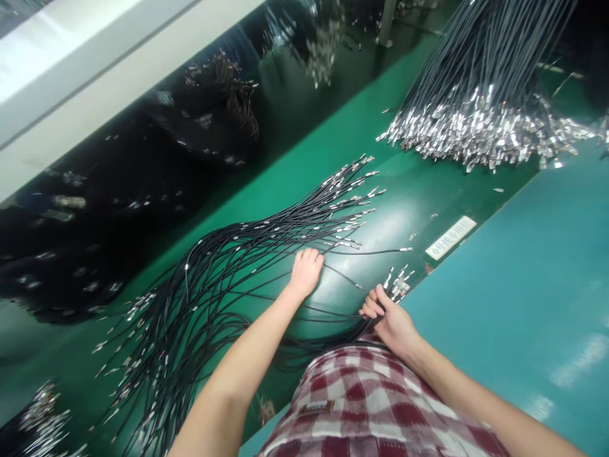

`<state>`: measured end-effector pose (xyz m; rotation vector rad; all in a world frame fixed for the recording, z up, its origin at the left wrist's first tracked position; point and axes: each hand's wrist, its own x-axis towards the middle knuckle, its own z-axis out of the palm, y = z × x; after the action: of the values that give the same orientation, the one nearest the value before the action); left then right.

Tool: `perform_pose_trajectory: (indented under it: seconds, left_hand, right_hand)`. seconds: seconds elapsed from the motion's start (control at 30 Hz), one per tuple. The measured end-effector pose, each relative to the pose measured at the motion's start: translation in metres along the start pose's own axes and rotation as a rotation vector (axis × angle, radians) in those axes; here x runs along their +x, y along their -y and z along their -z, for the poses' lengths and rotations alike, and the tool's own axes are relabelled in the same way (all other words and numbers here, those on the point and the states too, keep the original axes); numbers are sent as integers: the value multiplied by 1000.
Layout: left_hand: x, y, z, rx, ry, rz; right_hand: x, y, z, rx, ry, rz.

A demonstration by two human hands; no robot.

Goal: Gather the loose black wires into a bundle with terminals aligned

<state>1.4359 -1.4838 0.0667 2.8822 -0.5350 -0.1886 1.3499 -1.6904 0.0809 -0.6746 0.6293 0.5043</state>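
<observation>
A loose spread of black wires, tipped with silvery metal terminals, lies across the green surface. My left hand is closed at its near edge, and a thin black wire runs out from under the fingers toward my other hand. Close to my body, my right hand wraps around a gathered bundle of black wires. The bundle's metal terminals stick out past my thumb. One wire from the spread reaches farther right than its neighbours. The undersides of my fingers are hidden.
A large hanging bundle of dark wires with shiny ends is at the upper right. A white label sits near the green surface's edge. More wire bundles lie in the dark space under a pale beam. Terminals show at lower left.
</observation>
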Motion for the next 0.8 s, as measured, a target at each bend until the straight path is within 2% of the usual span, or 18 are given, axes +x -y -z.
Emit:
perform_pose_trajectory:
  seconds: [0.1,0.17,0.27,0.37,0.43,0.5,0.57,0.63,0.67,0.73,0.8]
  left_hand:
    - [-10,-31,10,-227,-6,4]
    - [-28,-59,11,-421,-6,19]
    - [-62,-95,3,-665,26,101]
    - [-82,-108,-6,-805,38,157]
    - [-81,-101,-7,-860,91,148]
    - [-67,-82,-4,-817,123,117]
    - [-43,-55,1,-613,28,144]
    - [-18,-27,5,-336,-100,249]
    - [-7,-16,5,-228,-114,298]
    - [6,-3,2,-136,-37,315]
    - [3,-3,-3,-196,28,269]
  right_hand:
    - [-2,-2,-1,-30,-7,39]
    - [-2,-3,-2,-31,-5,74]
    - [-2,-6,-2,-64,-35,100]
    - [-1,-9,1,-144,-107,90]
    - [-1,-10,4,-194,-164,83]
    - [0,-10,7,-209,-188,93]
    - [1,-8,10,-164,-145,91]
    - [2,-7,11,-86,-86,59]
    - [2,-6,12,-52,-77,33]
    - [4,-6,13,2,-100,-9]
    - [6,-5,14,36,-123,-24]
